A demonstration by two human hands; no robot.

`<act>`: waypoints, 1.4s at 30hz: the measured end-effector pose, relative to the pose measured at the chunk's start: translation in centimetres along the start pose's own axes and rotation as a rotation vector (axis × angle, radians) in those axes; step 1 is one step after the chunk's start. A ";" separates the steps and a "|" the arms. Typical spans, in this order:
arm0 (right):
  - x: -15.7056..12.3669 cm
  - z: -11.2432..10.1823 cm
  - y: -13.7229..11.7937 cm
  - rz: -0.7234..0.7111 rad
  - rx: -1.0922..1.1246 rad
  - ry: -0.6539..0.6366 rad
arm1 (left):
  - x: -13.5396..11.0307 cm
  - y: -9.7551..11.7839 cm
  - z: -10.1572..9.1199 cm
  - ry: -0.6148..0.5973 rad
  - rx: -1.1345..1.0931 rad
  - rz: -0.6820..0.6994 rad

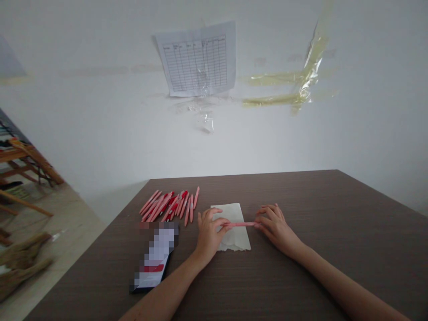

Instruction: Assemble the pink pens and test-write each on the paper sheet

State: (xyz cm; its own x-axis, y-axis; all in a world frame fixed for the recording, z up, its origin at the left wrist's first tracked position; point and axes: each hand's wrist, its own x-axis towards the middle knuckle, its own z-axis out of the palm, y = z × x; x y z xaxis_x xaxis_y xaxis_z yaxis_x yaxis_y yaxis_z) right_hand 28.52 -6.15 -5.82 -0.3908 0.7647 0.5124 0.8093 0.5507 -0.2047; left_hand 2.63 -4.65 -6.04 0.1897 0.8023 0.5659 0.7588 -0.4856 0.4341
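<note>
Over the torn-edged sheet [236,236], the left hand [209,232] has thumb and forefinger pinched on one end of a pink pen [240,224]; just right of the sheet, the right hand [276,225] has its fingertips closed at the opposite end. The pen's long axis runs sideways, crossing the sheet's right edge, so it lies rightward from the left fingers and leftward from the right ones, neither hand being clearly nearer. Whether it touches the sheet I cannot tell. Left of the sheet and toward the wall [284,142] is a loose heap of pens [170,205]; left of it and nearer the person, a phone [157,254]. Under the sheet is the brown table [321,209].
</note>
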 end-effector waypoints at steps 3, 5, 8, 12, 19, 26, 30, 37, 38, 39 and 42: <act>0.0 -0.1 -0.1 0.006 0.013 -0.017 | 0.0 0.0 0.0 -0.002 0.001 0.002; 0.0 -0.2 -0.1 0.017 0.022 -0.020 | 0.0 0.0 0.0 -0.005 0.000 -0.002; 0.1 -0.3 -0.1 0.026 0.031 -0.014 | 0.0 0.1 0.0 -0.008 -0.002 -0.015; 0.2 -0.3 -0.1 0.030 0.025 0.010 | -0.1 0.2 0.0 -0.011 -0.007 -0.009; 0.1 0.1 0.2 0.021 0.008 0.013 | 0.0 0.3 -0.2 -0.019 -0.004 -0.009; 0.1 0.0 0.0 0.025 0.032 -0.006 | 0.1 0.3 -0.1 -0.013 -0.004 -0.019; 0.1 -0.1 0.1 0.013 0.025 0.006 | 0.0 0.2 0.0 -0.001 -0.011 -0.011; 0.0 0.4 0.7 -0.007 -0.009 0.048 | 0.0 0.1 0.0 0.003 0.000 0.003; 0.0 0.4 0.7 -0.007 -0.013 0.052 | 0.0 0.0 0.1 0.005 0.001 0.005; 0.0 0.4 0.7 -0.006 -0.015 0.054 | 0.0 0.0 0.1 0.008 0.000 0.006; -0.1 0.2 0.4 0.001 -0.006 0.044 | -0.1 -0.1 0.2 0.012 -0.007 0.008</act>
State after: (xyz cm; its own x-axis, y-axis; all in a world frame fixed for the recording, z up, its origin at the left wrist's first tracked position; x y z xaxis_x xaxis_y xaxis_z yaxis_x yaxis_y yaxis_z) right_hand 28.75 -5.92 -6.10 -0.3705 0.7498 0.5482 0.8123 0.5478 -0.2003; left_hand 2.65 -4.58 -6.25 0.1882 0.7945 0.5773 0.7533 -0.4940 0.4343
